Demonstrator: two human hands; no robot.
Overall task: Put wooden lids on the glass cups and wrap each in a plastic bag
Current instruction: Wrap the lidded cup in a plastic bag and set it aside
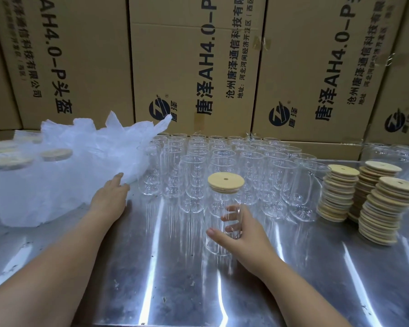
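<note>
My right hand [242, 228] grips a clear glass cup [219, 241] that stands on the steel table [151, 279], fingers and thumb curled round its lower body. A round wooden lid [226, 181] with a small hole sits on the cup's mouth. My left hand [111, 193] reaches left and touches the edge of a heap of thin white plastic bags [85, 159]; whether its fingers pinch a bag is hidden by the plastic.
Several rows of bare glass cups [224, 159] fill the table's back. Three stacks of wooden lids [373, 201] stand at the right. Lidded cups in plastic [12, 161] lie far left. Cardboard boxes [194, 67] wall off the back.
</note>
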